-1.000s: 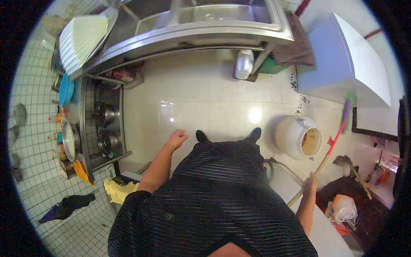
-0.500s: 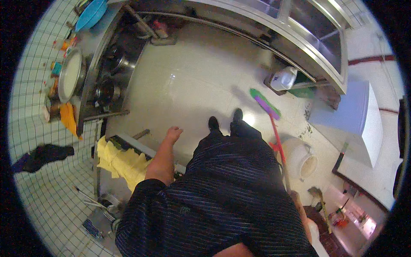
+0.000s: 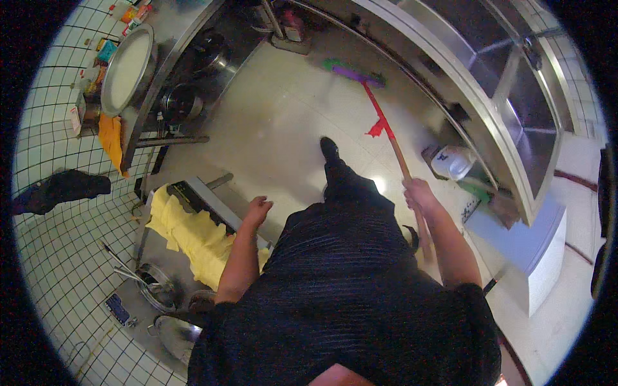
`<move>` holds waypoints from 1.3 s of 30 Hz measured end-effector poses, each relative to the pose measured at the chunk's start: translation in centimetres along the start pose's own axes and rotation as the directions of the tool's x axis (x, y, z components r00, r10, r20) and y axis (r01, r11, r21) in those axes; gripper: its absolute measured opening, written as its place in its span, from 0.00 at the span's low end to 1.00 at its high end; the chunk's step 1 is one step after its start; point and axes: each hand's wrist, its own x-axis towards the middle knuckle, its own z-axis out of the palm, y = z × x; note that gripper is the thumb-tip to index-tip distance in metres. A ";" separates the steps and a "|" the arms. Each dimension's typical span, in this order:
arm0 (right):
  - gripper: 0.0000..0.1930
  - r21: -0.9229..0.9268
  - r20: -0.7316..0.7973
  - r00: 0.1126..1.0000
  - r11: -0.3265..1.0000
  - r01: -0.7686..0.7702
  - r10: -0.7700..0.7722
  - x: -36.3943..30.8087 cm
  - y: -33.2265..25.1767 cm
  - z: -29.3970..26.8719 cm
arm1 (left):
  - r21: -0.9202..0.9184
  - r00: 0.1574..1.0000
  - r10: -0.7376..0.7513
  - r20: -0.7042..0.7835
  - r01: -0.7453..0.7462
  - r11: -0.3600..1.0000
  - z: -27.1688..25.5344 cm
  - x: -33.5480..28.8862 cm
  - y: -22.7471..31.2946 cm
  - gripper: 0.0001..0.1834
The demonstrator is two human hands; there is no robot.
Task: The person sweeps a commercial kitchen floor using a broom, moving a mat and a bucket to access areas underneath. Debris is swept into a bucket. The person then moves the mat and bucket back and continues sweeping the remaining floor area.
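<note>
Wooden-handled broom (image 3: 386, 132) with purple bristles is gripped by the closed right hand (image 3: 420, 193), left hand (image 3: 257, 210) loosely curled and free, so short light strokes across the pale floor (image 3: 283, 122) seem best.

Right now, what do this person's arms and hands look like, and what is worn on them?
Both forearms are bare from about the elbow down. The left hand and right hand wear no gloves; no watch or rings are visible. Short sleeves of a dark, finely striped top cover the upper arms.
</note>
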 end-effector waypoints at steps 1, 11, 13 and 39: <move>0.10 0.111 0.004 1.000 0.994 -0.024 0.024 2.9 -2.8 1.2 | -0.123 0.998 -0.055 -0.040 0.050 0.991 -1.3 -0.5 0.2 0.30; 0.14 0.434 -0.110 0.992 0.894 0.110 -0.069 33.0 -24.6 18.7 | -0.361 0.968 -0.183 -0.173 0.111 0.926 -3.6 -6.0 3.7 0.24; 0.13 0.462 -0.187 0.982 0.885 0.058 0.034 37.3 -26.6 21.8 | -0.424 0.950 -0.295 -0.100 0.227 0.877 -2.6 -6.9 3.7 0.24; 0.22 -0.974 -0.007 0.975 0.224 0.044 -0.221 12.3 -9.3 9.4 | -0.113 0.993 -0.114 0.009 0.114 0.987 -3.8 3.3 -1.5 0.25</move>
